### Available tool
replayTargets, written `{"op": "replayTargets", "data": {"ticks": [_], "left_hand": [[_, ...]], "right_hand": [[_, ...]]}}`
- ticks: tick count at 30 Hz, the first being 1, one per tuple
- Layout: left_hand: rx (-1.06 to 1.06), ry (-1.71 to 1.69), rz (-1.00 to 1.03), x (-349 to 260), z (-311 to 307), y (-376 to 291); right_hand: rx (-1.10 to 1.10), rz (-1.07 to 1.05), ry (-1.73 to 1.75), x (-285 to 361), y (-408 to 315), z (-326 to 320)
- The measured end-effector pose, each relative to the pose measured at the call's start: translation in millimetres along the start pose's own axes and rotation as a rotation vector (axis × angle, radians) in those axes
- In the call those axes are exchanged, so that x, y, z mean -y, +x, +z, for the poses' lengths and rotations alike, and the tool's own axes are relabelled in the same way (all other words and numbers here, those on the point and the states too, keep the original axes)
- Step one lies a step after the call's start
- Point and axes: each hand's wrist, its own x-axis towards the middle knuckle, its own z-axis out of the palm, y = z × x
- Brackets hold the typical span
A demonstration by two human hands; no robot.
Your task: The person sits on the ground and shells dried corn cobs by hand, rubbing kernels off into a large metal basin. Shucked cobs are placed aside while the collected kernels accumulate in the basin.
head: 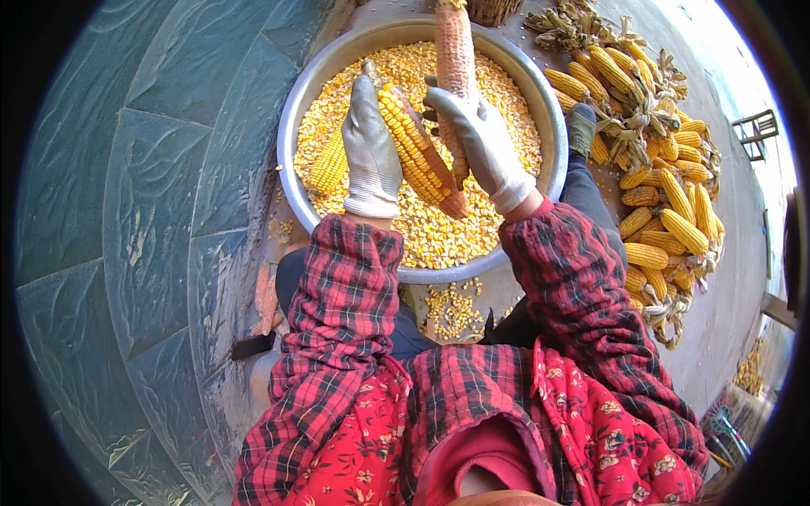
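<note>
A wide metal basin [557, 136] full of loose corn kernels [436, 243] stands before me. In its left half my left hand [372, 148], in a grey-coated work glove, grips a partly shelled ear of corn [411, 145]. Yellow kernels cover the ear's left side, while its right side and lower end are bare cob. Over the basin, my right hand [471, 136], gloved too, is closed around a long bare corncob [454, 57] pointing away from me. Another yellow ear [329, 166] lies on the kernels, left of my left hand. A small greyish end [370, 71] shows past my left fingertips; its kind is unclear.
To the right lies a large heap of corn ears [664, 190] with braided dry husks, close to my shoe [581, 129]. Kernels [452, 310] are spilled below the basin. A dark flat object [253, 346] is at the left, and part of a wicker basket [495, 9] stands behind.
</note>
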Motion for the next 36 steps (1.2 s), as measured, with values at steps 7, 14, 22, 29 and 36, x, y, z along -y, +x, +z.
{"op": "replayTargets", "data": {"ticks": [7,14,22,29,36], "left_hand": [[0.039,-0.194,0.062,29,4,9],[0.055,0.147,0.276,26,24,-13],[0.157,-0.363,-0.059,33,2,5],[0.237,0.158,0.289,35,5,-9],[0.187,0.071,0.083,31,8,-8]], "right_hand": [[-0.03,-0.203,0.111,-15,-15,23],[-0.278,-0.087,0.093,-29,18,0],[0.131,-0.181,-0.098,-3,0,6],[-0.201,-0.269,0.002,-29,8,3],[-0.089,-0.116,0.164,-10,16,-9]]}}
